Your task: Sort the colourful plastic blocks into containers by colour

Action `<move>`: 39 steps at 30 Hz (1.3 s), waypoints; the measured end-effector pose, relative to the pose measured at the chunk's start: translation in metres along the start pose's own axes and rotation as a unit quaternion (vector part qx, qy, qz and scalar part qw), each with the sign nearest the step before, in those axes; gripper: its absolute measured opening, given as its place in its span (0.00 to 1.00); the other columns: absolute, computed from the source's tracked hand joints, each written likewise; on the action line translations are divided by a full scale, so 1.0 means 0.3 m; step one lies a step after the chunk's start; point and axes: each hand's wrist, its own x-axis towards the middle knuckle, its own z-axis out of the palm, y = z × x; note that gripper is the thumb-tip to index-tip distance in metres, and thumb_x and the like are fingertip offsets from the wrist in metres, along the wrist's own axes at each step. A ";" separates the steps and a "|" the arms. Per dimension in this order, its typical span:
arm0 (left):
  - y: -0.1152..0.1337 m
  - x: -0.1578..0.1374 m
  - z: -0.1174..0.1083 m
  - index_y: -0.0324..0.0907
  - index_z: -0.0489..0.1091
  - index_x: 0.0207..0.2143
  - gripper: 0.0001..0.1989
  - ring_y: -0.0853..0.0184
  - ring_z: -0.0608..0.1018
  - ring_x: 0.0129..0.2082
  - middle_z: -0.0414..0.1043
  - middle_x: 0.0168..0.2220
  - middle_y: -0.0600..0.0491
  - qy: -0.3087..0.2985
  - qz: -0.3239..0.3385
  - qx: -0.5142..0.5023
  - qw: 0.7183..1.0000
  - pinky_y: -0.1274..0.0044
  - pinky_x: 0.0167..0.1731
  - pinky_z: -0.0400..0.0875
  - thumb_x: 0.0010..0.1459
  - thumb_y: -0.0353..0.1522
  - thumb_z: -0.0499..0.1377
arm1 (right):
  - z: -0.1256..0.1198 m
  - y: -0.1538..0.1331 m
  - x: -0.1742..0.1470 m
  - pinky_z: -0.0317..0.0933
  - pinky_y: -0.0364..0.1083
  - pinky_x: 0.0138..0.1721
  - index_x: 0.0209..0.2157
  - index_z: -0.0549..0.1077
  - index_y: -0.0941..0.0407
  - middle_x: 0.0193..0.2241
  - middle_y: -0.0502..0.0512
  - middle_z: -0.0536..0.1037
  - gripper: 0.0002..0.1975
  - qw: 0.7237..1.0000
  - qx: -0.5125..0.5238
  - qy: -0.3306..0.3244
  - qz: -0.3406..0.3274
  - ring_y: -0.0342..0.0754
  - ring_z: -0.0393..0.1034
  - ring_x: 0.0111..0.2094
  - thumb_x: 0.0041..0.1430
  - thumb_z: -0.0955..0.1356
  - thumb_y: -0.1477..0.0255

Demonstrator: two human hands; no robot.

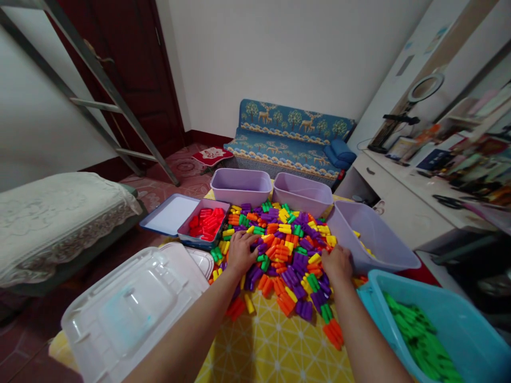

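Observation:
A wide heap of small plastic pieces in orange, purple, yellow and green lies on the yellow patterned tablecloth. At the heap's left side is my left hand, palm down, its fingers and thumb apart over purple and green pieces. My right hand touches the heap's right edge, beside orange and yellow pieces, its fingers bent down and mostly hidden. Left of the heap, an open tin holds red pieces. The lilac bin by my right hand has a few yellow pieces inside.
Two more lilac bins stand behind the heap. A turquoise bin with green pieces is at right front. Clear plastic lids lie at left. Beyond are a blue sofa, a ladder and a cluttered desk.

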 end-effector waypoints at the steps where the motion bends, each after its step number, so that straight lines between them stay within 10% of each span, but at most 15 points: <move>1: 0.000 0.000 0.000 0.49 0.76 0.48 0.15 0.57 0.68 0.49 0.78 0.47 0.52 0.000 0.000 0.001 1.000 0.64 0.53 0.61 0.57 0.35 0.62 | -0.002 0.001 0.003 0.66 0.48 0.47 0.53 0.69 0.67 0.48 0.74 0.72 0.21 1.000 -0.007 -0.006 -0.001 0.56 0.74 0.47 0.64 0.60 0.68; 19: 0.006 -0.002 -0.009 0.49 0.75 0.50 0.16 0.57 0.68 0.51 0.77 0.48 0.52 -0.017 -0.013 -0.004 1.000 0.64 0.54 0.60 0.58 0.36 0.60 | -0.049 -0.011 0.003 0.67 0.49 0.49 0.42 0.79 0.62 0.41 0.68 0.80 0.15 0.993 0.109 -0.025 -0.048 0.57 0.75 0.48 0.59 0.64 0.71; 22: 0.007 -0.003 -0.009 0.49 0.75 0.49 0.16 0.57 0.68 0.50 0.77 0.49 0.52 -0.016 -0.011 -0.001 1.000 0.63 0.54 0.60 0.58 0.35 0.60 | -0.062 -0.040 -0.045 0.71 0.46 0.40 0.43 0.77 0.58 0.36 0.57 0.82 0.16 0.932 0.356 -0.038 -0.053 0.50 0.77 0.38 0.53 0.69 0.66; 25: 0.010 -0.003 -0.011 0.49 0.75 0.49 0.16 0.57 0.68 0.50 0.77 0.49 0.53 -0.014 -0.011 0.000 1.000 0.63 0.54 0.60 0.58 0.34 0.61 | -0.075 -0.073 -0.093 0.72 0.43 0.31 0.35 0.75 0.56 0.29 0.50 0.80 0.20 0.769 0.633 -0.089 -0.011 0.46 0.75 0.28 0.36 0.77 0.69; 27: 0.012 -0.003 -0.012 0.49 0.75 0.49 0.16 0.57 0.68 0.50 0.77 0.48 0.53 -0.014 -0.011 0.000 1.000 0.63 0.54 0.60 0.57 0.33 0.61 | -0.081 -0.091 -0.116 0.71 0.42 0.26 0.31 0.73 0.55 0.25 0.48 0.78 0.21 0.716 0.688 -0.115 -0.001 0.44 0.74 0.25 0.30 0.79 0.70; 34: 0.007 -0.004 -0.009 0.51 0.75 0.49 0.16 0.58 0.68 0.50 0.77 0.48 0.53 -0.010 -0.008 -0.012 1.000 0.63 0.54 0.61 0.56 0.34 0.62 | -0.072 -0.178 -0.211 0.72 0.43 0.24 0.32 0.73 0.55 0.20 0.47 0.76 0.18 0.686 0.701 -0.194 -0.010 0.44 0.72 0.21 0.39 0.78 0.65; 39: 0.009 -0.002 -0.013 0.51 0.75 0.49 0.16 0.58 0.68 0.51 0.77 0.48 0.53 -0.005 -0.015 -0.012 1.000 0.63 0.55 0.61 0.56 0.35 0.62 | -0.067 -0.276 -0.305 0.66 0.39 0.20 0.34 0.73 0.57 0.22 0.50 0.79 0.17 0.730 0.571 -0.361 -0.103 0.42 0.73 0.20 0.43 0.76 0.64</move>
